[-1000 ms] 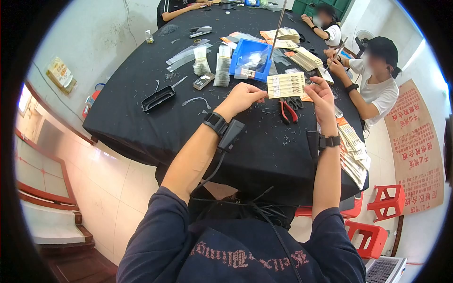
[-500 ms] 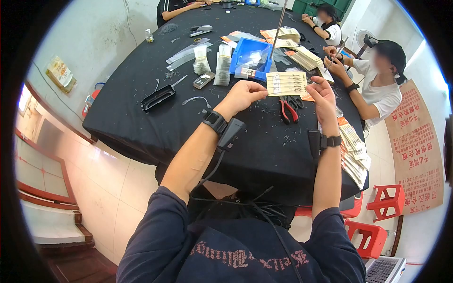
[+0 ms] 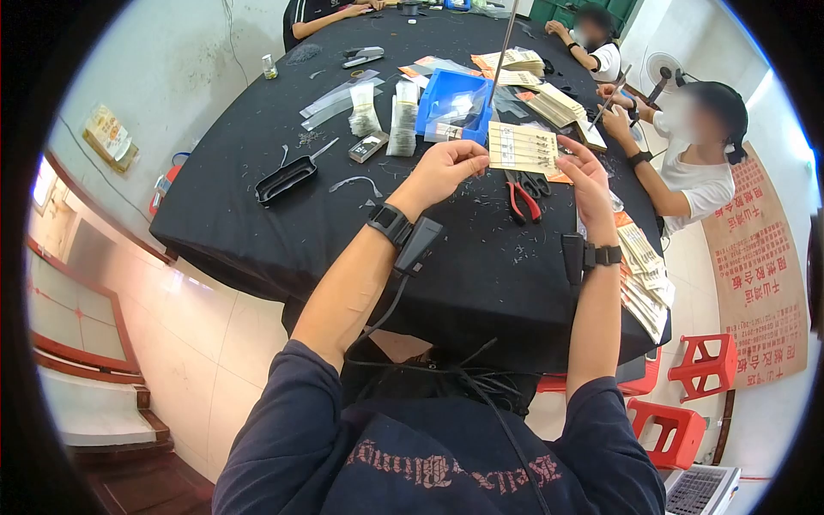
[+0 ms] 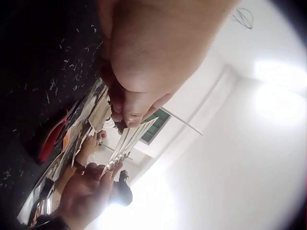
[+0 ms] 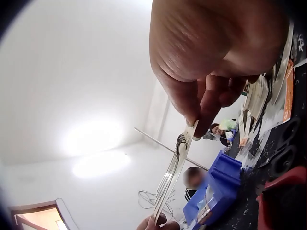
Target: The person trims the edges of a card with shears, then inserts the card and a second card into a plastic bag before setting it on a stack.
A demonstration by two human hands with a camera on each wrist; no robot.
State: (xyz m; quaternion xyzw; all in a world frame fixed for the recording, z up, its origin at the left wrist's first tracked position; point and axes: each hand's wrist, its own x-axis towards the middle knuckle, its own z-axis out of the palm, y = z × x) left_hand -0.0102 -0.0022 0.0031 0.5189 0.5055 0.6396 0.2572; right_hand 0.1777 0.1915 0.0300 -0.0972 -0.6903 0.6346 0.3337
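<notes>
Head view: left hand [image 3: 446,170] and right hand [image 3: 590,184] fingers pinch opposite ends of a pale card [image 3: 522,144], blue bin [image 3: 443,87] beyond it, red-handled pliers [image 3: 522,202] below it.

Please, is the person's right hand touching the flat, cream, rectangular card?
Touching. The right wrist view shows the right hand pinching the cream card at one end, between thumb and finger.
</notes>
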